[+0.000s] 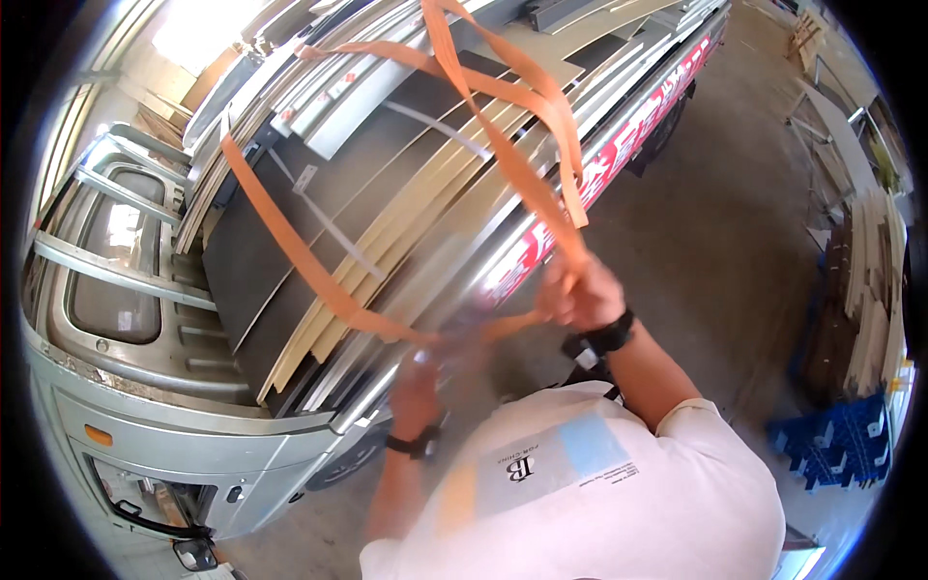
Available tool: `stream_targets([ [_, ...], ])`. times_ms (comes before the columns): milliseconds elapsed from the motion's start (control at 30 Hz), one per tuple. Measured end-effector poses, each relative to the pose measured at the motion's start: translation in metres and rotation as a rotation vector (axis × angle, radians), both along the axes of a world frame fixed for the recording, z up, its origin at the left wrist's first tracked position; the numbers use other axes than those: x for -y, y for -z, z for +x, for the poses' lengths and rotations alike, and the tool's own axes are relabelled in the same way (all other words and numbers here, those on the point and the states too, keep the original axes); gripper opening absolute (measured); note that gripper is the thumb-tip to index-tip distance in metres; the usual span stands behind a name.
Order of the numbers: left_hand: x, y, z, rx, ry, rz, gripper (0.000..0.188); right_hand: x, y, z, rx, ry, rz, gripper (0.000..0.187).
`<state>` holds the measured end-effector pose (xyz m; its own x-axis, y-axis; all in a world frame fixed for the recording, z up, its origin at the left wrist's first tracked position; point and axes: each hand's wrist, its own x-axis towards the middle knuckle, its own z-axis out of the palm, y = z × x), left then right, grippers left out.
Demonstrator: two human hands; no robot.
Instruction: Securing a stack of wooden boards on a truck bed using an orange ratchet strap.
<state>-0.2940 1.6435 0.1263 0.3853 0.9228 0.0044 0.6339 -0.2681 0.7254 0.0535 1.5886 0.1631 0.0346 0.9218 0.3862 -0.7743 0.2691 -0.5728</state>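
Note:
An orange webbing strap (275, 237) runs across the loaded truck bed, with one loose loop hanging over the bed's side. My right hand (585, 293) is closed around the strap beside the bed, fingers wrapped on it. From that fist a length of strap rises over the load and another stretches left. My left hand (418, 387) is smeared by motion near the low part of the strap, so its fingers do not show clearly. Under the strap lie long tan boards (387, 227), a dark sheet (246, 246) and white metal profiles (353, 116).
The truck cab (174, 454) stands at the left, with a silver rack (126, 266) behind it. A red printed banner (628, 140) lines the bed's side. At the right are leaning boards (865, 280) and a blue slotted stack (836, 445) on the concrete floor (696, 242).

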Motion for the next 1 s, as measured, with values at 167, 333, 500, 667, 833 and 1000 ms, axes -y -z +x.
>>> stream_targets([
  [167,0.001,-0.061,0.095,-0.057,0.087,0.333,0.025,0.018,0.006,0.133,-0.046,0.2,0.139,0.041],
  [333,-0.021,-0.142,0.24,0.018,0.319,0.402,0.026,0.025,-0.002,0.245,-0.084,0.185,0.187,0.033],
  [500,-0.089,-0.207,0.351,-0.201,0.55,0.78,0.043,0.02,-0.012,0.308,-0.158,0.155,0.118,0.031],
  [667,-0.148,-0.174,0.415,-0.668,0.804,0.874,0.044,0.0,-0.024,0.349,-0.035,0.128,0.147,0.025],
  [833,-0.168,-0.142,0.446,-0.908,0.629,0.595,0.019,-0.02,-0.031,0.383,-0.005,0.061,0.156,0.026],
  [1000,-0.195,-0.219,0.437,-0.538,0.899,0.62,0.005,-0.041,-0.037,0.433,-0.075,0.129,0.126,0.026],
])
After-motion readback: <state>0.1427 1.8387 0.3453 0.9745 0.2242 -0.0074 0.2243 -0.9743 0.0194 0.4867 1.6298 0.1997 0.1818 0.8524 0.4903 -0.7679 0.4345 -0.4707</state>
